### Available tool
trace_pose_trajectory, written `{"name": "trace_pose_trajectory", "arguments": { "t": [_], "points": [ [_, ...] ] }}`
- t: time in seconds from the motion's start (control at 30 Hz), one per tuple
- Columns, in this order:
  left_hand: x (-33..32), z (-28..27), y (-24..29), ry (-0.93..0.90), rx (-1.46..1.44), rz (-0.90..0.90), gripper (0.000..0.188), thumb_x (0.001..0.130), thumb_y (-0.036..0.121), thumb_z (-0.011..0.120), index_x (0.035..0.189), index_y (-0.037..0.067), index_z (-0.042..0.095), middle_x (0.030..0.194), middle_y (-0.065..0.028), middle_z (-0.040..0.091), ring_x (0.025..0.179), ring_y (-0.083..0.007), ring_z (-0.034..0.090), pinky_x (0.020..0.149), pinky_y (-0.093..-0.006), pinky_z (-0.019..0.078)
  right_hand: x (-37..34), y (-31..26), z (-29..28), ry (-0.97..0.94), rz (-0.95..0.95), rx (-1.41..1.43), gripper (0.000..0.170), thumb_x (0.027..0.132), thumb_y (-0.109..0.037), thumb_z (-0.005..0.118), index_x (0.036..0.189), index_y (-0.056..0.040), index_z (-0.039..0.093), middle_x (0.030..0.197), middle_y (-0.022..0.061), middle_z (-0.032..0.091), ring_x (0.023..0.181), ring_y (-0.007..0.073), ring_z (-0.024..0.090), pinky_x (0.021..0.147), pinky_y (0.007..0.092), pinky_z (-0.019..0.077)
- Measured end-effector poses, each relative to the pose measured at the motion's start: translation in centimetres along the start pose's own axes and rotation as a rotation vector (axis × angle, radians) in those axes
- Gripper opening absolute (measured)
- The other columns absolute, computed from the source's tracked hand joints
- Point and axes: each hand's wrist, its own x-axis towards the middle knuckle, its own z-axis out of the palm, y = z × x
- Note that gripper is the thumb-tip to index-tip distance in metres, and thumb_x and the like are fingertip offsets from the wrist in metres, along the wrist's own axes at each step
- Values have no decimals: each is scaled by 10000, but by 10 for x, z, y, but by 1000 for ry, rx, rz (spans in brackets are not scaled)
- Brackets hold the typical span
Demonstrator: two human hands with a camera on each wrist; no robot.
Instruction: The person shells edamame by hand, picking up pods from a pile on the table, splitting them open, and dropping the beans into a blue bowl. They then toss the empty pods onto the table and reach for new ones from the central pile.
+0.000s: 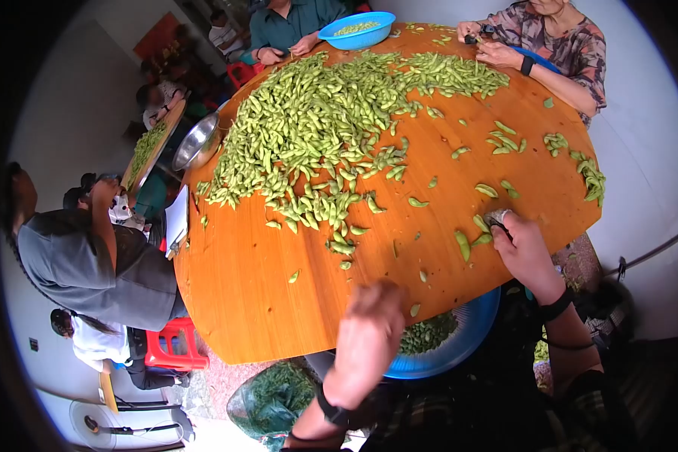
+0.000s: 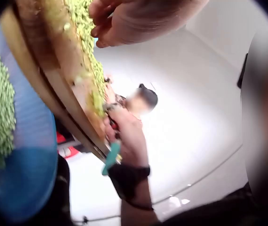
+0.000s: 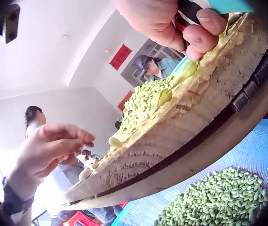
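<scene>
My right hand (image 1: 523,252) is at the table's near right edge, gripping a small dark tool (image 3: 190,10) with a bit of red; its kind cannot be made out. Its fingertips are right by a few green soybean pods (image 1: 463,245) on the wood. Blurred in the head view, my left hand (image 1: 369,331) hovers over the near edge, fingers loosely bent. No object shows between those fingers in the right wrist view, where the left hand (image 3: 49,150) appears at the left. Below the edge sits a blue basket (image 1: 486,316) of shelled green beans (image 1: 429,335).
A large heap of pods (image 1: 301,120) covers the far part of the wooden table (image 1: 241,301). Two people work across it, near a blue basin (image 1: 354,41). At the left are a steel bowl (image 1: 197,142), a clipboard (image 1: 177,218) and a red stool (image 1: 175,346).
</scene>
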Motion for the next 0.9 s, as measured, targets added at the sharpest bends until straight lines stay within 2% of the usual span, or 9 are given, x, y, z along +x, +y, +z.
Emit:
{"name": "trace_pose_trajectory", "arguments": {
  "t": [0.1, 0.23, 0.3, 0.33, 0.37, 0.47, 0.57, 0.73, 0.9],
  "points": [
    [36, 6, -27, 117, 202, -1, 264, 762, -74, 551, 1006, -20, 636, 993, -195, 576, 890, -397, 585, 771, -453, 541, 1, -6, 10, 116, -161, -20, 204, 865, -23, 556, 1056, 33, 600, 816, 242, 611, 742, 388, 625, 655, 412, 483],
    [70, 24, -59, 29, 190, -90, 171, 790, -52, 557, 955, -17, 588, 1019, -202, 571, 893, -387, 613, 738, -449, 548, -9, -16, 13, 75, -163, 164, 217, 869, -25, 532, 1067, 37, 595, 765, 228, 606, 711, 379, 625, 626, 406, 480],
    [69, 26, -59, -17, 193, -94, 137, 806, -41, 562, 941, -15, 571, 1020, -204, 572, 878, -386, 626, 722, -452, 551, -12, -24, 12, -43, -140, 194, 253, 873, -29, 529, 1109, 38, 593, 716, 203, 587, 649, 321, 624, 607, 383, 478],
    [66, 22, -54, -14, 188, -109, 107, 829, -24, 564, 934, -10, 565, 1014, -206, 578, 847, -399, 633, 707, -461, 550, -13, -32, 11, -95, -114, 262, 228, 903, -40, 523, 1107, 28, 597, 675, 133, 590, 551, 194, 590, 542, 322, 467],
    [65, 18, -47, -8, 185, -122, 78, 851, -6, 567, 928, -5, 558, 1008, -209, 584, 816, -412, 639, 692, -470, 548, -14, -37, 15, -97, -105, 266, 228, 903, -40, 523, 1107, 28, 597, 675, 133, 590, 551, 194, 590, 542, 322, 467],
    [48, 15, -21, -19, -58, -137, 101, 893, 51, 603, 971, 4, 559, 951, -224, 632, 813, -421, 649, 682, -463, 539, -14, -48, 28, -340, 107, 647, 206, 958, -59, 496, 1126, 7, 595, 703, 12, 606, 502, 53, 524, 461, 226, 432],
    [31, 19, 7, -2, -349, -85, 175, 897, 64, 634, 1048, 2, 569, 925, -230, 656, 868, -398, 662, 673, -436, 542, -13, -66, 33, -478, 182, 775, 185, 965, -60, 495, 1102, 10, 598, 712, 15, 608, 505, 52, 528, 457, 215, 429],
    [9, 32, 6, 13, -238, -10, 304, 898, 33, 613, 1193, 7, 545, 910, -230, 648, 801, -409, 663, 648, -439, 547, -18, -68, 33, -532, 241, 833, 143, 976, -102, 516, 1020, -1, 607, 721, 18, 611, 508, 42, 532, 438, 198, 417],
    [0, 28, 20, -39, -177, -37, 325, 886, 10, 618, 1206, 4, 565, 886, -226, 658, 831, -377, 684, 676, -404, 550, -23, -67, 28, -590, 244, 734, 217, 980, -156, 522, 841, -8, 601, 666, 11, 592, 496, 47, 529, 434, 203, 411]
  ]
}}
